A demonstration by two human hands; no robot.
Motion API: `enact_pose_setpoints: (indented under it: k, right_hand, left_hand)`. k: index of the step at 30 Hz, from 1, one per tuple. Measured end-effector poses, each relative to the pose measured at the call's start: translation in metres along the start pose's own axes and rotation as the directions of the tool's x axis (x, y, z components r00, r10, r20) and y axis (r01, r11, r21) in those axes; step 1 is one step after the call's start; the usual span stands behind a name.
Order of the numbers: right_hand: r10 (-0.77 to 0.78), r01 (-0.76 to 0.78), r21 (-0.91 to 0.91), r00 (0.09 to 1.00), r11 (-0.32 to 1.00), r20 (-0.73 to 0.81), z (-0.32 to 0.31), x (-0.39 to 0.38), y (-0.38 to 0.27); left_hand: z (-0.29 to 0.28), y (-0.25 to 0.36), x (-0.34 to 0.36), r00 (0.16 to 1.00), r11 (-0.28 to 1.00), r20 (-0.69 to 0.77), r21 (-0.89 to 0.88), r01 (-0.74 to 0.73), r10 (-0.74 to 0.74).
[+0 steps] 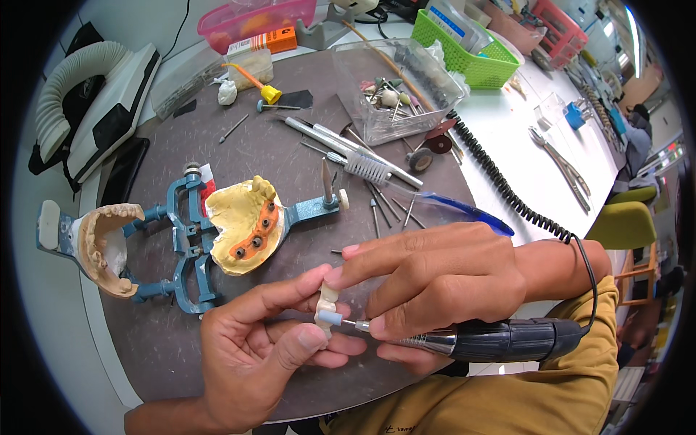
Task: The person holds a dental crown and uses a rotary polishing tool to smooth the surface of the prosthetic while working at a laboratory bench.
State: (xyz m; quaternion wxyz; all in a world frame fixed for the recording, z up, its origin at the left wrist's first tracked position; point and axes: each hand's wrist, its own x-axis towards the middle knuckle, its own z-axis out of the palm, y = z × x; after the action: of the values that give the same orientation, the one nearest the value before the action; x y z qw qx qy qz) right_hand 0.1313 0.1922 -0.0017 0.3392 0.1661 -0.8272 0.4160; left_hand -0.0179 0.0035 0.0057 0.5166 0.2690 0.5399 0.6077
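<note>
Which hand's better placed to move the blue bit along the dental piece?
Right, most likely: the right hand holds the rotary handpiece, its pale blue bit at the dental piece. The left hand is occupied, pinching that piece between thumb and fingers.

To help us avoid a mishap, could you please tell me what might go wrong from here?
The pale blue tip of the handpiece sits close to the left hand; if it is spinning, a slip could nick the thumb.

The small tooth-coloured piece might be knocked from the left hand's grip and fall.

The black cord loops over the right forearm, so a snag could jerk the handpiece in the right hand.
</note>
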Motion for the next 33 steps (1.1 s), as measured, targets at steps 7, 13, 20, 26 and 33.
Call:
enact_pose_setpoints:
  k: [7, 13, 20, 26, 33]
  right_hand:
    - [-0.002, 0.002, -0.029, 1.000, 1.000, -0.016, -0.0046, -0.0020, 0.0005]
    - [-0.017, 0.016, -0.049, 1.000, 0.999, -0.007, -0.0049, -0.0002, 0.0016]
    - [-0.018, 0.018, -0.041, 1.000, 0.999, 0.000, -0.0047, -0.0015, 0.0041]
    - [-0.048, 0.048, -0.015, 0.999, 0.999, 0.008, -0.0019, 0.0003, 0.0045]
    - [-0.014, 0.014, -0.013, 1.000, 1.000, -0.002, -0.0030, -0.0006, 0.0035]
  left_hand:
    - [0.0042, 0.0019, 0.0003, 1.000, 1.000, -0.002, -0.030, -0.002, 0.002]
    - [0.0018, 0.0010, 0.0000, 1.000, 1.000, 0.011, -0.019, 0.003, -0.003]
    - [0.0017, 0.0035, -0.0010, 0.999, 0.999, 0.009, -0.029, 0.036, -0.035]
    - [0.0016, 0.0021, -0.0018, 1.000, 0.999, -0.001, -0.033, 0.018, -0.018]
    - [0.0006, 0.0036, -0.0013, 0.999, 0.999, 0.019, -0.033, 0.040, -0.040]
